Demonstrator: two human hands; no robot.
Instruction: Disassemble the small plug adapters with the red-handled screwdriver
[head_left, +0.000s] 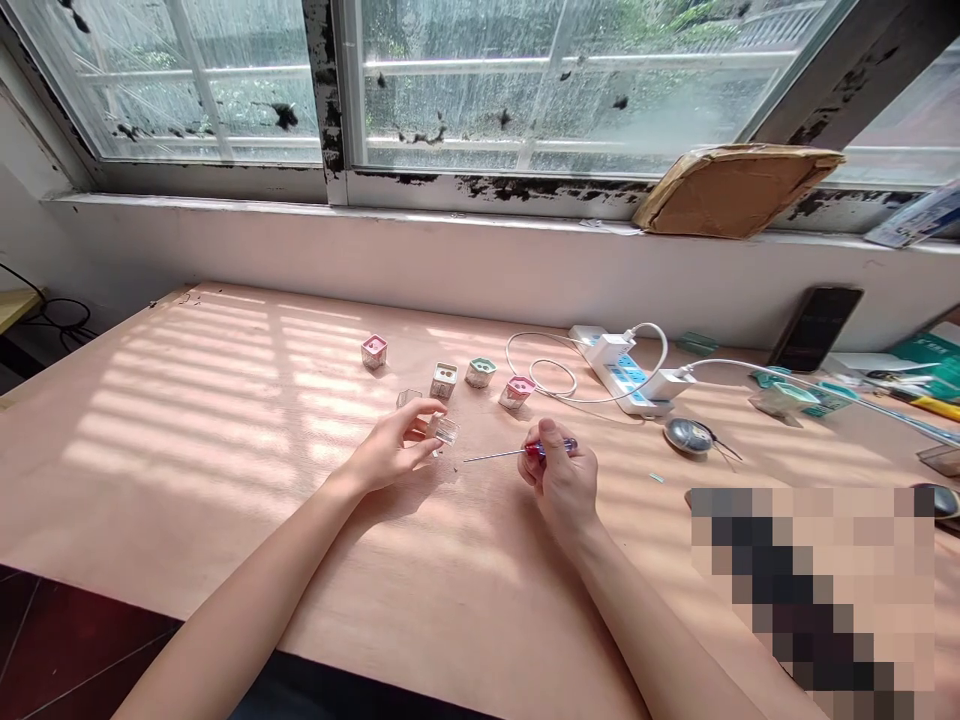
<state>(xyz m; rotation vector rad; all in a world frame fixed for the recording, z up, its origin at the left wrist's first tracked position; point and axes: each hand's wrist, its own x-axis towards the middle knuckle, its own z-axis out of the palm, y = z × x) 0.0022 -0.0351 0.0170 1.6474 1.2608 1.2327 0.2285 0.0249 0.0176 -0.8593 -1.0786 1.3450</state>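
Between the thumb and fingers of my left hand (391, 445) is a small clear plastic box (447, 431), tipped on its side. My right hand (561, 478) is closed round the red and blue handle of a screwdriver (495, 456), whose thin shaft points left toward the box. Just behind my left hand another clear piece (409, 398) is partly hidden by my fingers. Beyond stand small clear boxes with coloured tops: a pink one (374, 350), a cream one (444, 380), a green one (481, 372) and another pink one (518, 392).
A white power strip (626, 375) with plugged chargers and looping cables lies at the back right. Near it are a dark oval object (690, 436), a leaning phone (816, 328) and a clear green-topped box (787, 400). A brown cardboard packet (739, 190) rests on the windowsill.
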